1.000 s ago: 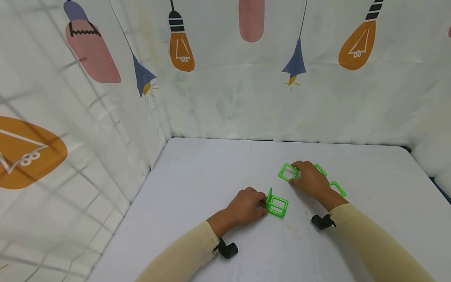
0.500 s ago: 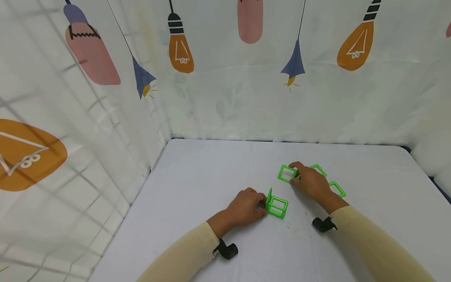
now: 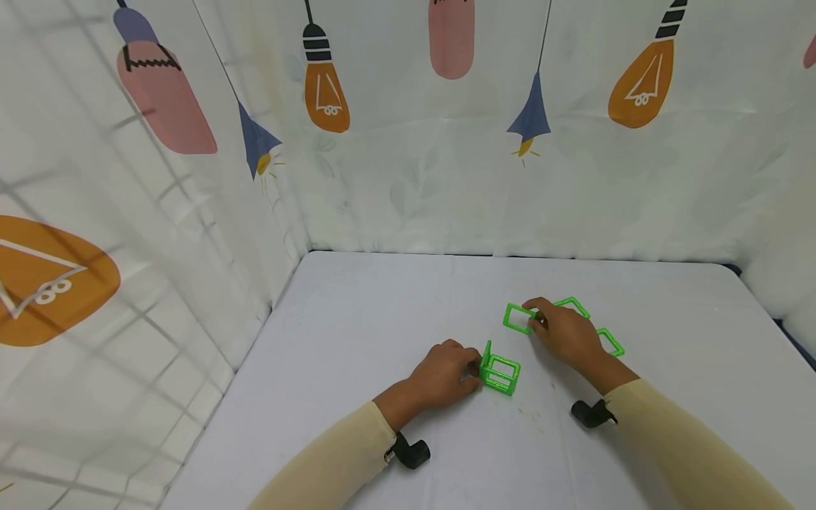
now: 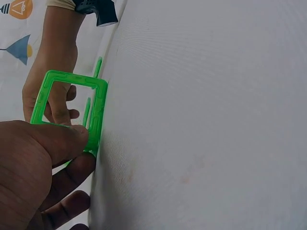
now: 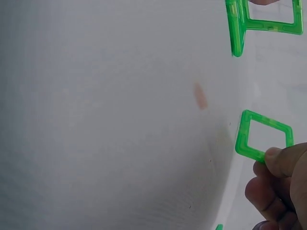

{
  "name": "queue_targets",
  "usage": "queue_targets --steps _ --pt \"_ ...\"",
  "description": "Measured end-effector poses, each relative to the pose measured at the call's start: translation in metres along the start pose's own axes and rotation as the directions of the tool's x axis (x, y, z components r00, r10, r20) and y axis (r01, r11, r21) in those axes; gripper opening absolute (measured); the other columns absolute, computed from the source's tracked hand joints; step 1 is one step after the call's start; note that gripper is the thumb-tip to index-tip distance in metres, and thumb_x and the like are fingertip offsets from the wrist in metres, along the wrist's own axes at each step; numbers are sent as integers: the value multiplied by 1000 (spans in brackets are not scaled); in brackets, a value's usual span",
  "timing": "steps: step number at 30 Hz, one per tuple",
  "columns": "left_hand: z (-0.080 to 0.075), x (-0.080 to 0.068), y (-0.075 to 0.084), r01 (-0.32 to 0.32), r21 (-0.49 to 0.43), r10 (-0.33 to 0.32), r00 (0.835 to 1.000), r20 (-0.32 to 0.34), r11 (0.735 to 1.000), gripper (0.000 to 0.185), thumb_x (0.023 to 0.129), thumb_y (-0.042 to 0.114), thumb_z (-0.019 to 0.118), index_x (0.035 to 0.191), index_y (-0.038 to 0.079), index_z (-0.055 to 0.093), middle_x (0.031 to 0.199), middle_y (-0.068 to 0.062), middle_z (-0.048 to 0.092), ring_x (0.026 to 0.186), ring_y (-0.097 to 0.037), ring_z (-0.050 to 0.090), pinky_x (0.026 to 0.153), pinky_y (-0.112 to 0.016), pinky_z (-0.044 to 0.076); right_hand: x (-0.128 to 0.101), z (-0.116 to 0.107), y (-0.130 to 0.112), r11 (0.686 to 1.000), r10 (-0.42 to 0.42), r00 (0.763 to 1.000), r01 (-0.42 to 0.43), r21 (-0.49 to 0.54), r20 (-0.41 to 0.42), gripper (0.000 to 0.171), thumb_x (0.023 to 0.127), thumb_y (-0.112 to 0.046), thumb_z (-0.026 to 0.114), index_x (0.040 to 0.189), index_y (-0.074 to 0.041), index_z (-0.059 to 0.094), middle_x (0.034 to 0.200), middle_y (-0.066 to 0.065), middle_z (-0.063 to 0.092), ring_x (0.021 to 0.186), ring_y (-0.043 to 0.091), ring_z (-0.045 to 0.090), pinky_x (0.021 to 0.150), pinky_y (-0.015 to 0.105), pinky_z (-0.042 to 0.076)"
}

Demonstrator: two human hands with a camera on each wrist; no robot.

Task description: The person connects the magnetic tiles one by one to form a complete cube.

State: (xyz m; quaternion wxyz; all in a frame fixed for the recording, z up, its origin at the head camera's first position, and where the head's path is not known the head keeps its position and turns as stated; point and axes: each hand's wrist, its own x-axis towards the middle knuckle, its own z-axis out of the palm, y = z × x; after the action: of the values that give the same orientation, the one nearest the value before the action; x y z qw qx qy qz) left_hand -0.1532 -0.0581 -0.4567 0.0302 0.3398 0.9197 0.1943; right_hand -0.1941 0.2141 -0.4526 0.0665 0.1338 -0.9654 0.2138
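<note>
Now left hand pinches upright frame assembly (fingers curled); right hand fingertips pinch flat square.

a makeshift recording booth: lightbulb-print curtains enclosing a white table.

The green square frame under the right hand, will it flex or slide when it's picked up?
The green square frame looks like thin, hollow moulded plastic, so probably rigid and very light. Lying flat on the smooth tablecloth, it may skid when nudged. The right hand pinches one edge, so it could pivot.
</note>
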Motion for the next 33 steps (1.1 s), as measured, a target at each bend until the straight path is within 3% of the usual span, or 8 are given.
queue_targets --steps 11,33 --pt "-1 0 0 17 10 -17 1000 0 1000 13 93 25 78 104 22 72 95 17 67 107 -11 58 93 -31 46 -11 -4 -5 1000 9 1000 -9 -6 -13 31 98 -19 71 129 -17 65 86 1 70 61 13 52 46 31 39" --pt "-1 -1 -1 -3 12 3 1000 -12 1000 11 96 25 75 106 22 72 99 14 68 108 -12 59 93 -31 47 -33 -4 -18 999 -33 999 33 7 -27 24 94 -18 76 117 -16 69 94 1 76 69 11 61 43 28 39"
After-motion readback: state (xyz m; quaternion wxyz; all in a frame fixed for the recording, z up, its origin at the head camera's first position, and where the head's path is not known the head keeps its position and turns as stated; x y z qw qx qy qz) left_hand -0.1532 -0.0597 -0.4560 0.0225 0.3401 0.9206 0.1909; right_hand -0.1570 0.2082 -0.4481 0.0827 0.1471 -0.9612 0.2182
